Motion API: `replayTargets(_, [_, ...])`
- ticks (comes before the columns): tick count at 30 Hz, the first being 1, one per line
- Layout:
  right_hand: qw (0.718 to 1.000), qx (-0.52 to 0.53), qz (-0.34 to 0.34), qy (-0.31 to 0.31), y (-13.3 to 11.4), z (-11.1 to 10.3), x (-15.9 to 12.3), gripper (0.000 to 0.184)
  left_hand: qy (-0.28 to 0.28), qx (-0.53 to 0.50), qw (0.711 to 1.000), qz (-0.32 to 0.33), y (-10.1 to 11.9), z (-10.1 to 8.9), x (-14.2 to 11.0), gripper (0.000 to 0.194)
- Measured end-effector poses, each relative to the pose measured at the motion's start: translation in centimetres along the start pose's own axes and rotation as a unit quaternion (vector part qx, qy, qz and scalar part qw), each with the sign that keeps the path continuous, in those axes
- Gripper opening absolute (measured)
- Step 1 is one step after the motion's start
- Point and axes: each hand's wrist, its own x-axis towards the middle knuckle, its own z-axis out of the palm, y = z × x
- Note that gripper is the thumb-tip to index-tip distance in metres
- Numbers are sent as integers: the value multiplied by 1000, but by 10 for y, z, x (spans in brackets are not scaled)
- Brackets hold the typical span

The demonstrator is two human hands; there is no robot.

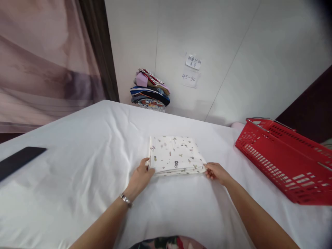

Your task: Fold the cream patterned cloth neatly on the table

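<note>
folded palm-print cloth point(173, 152): on white sheet point(85, 166) | left hand point(140, 174), right hand point(216, 172): each grip pinching a near corner | probably light, soft, non-slippery; best held by corners

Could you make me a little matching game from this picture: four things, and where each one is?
1. folded cloth
2. red basket
3. fabric stack
4. dark flat object

A. near the wall
B. at the picture's left edge
C. between the left hand and right hand
D. at the picture's right edge

Pairs: 1-C, 2-D, 3-A, 4-B
</note>
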Motion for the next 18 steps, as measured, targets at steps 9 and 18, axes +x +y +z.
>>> replayTargets(9, [999, -25, -26, 8, 13, -2, -3, 16, 17, 35, 999, 7, 0, -6, -11, 57])
replayTargets(18, [865, -330, -346, 152, -17, 16, -21, 38, 171, 181, 942, 226, 8, -6, -10, 51])
